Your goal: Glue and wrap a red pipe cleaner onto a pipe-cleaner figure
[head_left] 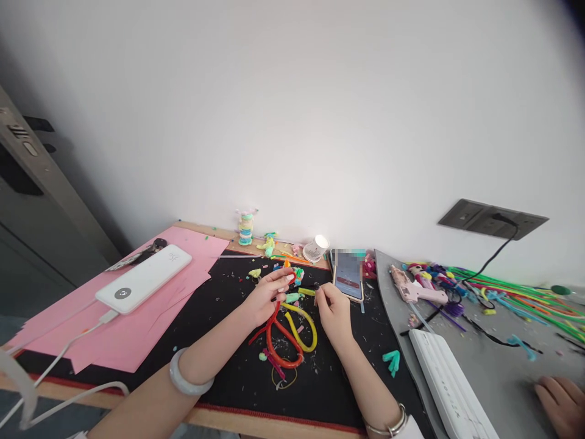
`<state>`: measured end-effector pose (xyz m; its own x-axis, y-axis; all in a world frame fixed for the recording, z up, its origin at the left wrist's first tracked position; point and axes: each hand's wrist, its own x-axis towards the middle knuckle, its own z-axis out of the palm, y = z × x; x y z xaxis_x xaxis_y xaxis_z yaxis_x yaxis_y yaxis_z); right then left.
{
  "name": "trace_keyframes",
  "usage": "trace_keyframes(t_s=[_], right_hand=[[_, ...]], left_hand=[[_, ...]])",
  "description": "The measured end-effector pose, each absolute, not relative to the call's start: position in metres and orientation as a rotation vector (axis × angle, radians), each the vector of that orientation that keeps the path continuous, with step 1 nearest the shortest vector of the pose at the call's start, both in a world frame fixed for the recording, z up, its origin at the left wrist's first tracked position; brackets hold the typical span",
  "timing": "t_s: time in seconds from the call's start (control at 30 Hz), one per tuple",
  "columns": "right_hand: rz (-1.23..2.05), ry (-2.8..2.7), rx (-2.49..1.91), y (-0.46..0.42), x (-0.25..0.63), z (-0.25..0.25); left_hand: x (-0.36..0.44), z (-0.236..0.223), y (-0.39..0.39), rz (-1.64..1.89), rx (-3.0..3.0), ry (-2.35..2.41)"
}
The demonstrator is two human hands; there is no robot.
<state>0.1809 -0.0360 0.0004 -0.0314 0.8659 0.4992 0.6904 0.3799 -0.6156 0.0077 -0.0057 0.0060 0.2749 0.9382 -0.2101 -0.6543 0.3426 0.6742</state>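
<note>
My left hand (269,296) is closed, its thumb and fingers pinched on a red pipe cleaner (292,278) bent small at the fingertips. My right hand (334,312) is also closed, with a small dark tip (316,285) showing above its fingers; what it grips is mostly hidden. A short yellow piece (307,292) ends beside these fingers. Below the hands, a looped red-orange pipe cleaner (286,364) and a curved yellow pipe cleaner (315,335) lie on the black mat (219,366). Mint-green fuzzy bits (292,297) lie between the hands.
A phone (348,277) leans at the back near a white cup (316,248). Pink paper (150,329) and a white power bank (145,279) lie left. Right are a glue gun (418,288), a power strip (450,384), pipe cleaners (516,292) and another person's hand (561,402).
</note>
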Motion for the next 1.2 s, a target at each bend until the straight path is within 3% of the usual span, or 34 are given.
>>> trace_keyframes(t_s=[0.47,1.0,1.2], right_hand=[[0.3,-1.792,-1.338,-0.039,0.181,0.003],[0.658,-1.879,-1.205,-0.05,0.166,-0.002],[0.592,-1.779,-1.177,-0.055,0.165,0.01]], left_hand=[[0.009,0.005,-0.008,1.094,0.509,0.568],[0.01,0.006,-0.011,1.076,0.425,0.563],[0.014,0.007,-0.016,1.049,0.618,0.635]])
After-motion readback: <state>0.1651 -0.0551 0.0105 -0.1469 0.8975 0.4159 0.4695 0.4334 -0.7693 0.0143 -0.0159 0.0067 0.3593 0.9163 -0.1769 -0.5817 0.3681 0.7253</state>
